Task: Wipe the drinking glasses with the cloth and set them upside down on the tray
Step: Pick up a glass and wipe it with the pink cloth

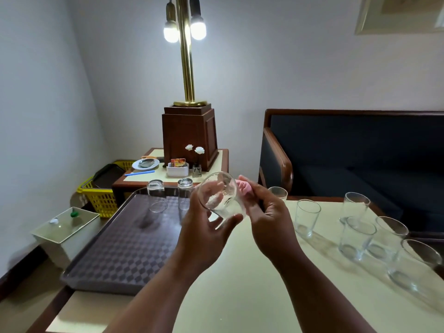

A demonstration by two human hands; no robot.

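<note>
Left hand (pixel 206 222) fingers wrapped round a tilted glass (pixel 219 195), held above the table (pixel 240 284); right hand (pixel 266 212) pinching the pink cloth (pixel 243 187) against its far end; two glasses (pixel 156 195) upside down on the tray (pixel 120 248); six upright on the right.

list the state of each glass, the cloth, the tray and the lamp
held glass: tilted, in left hand
cloth: bunched in right hand
two tray glasses: upside down
tray: mostly bare
table glasses: upright
lamp: lit
</note>
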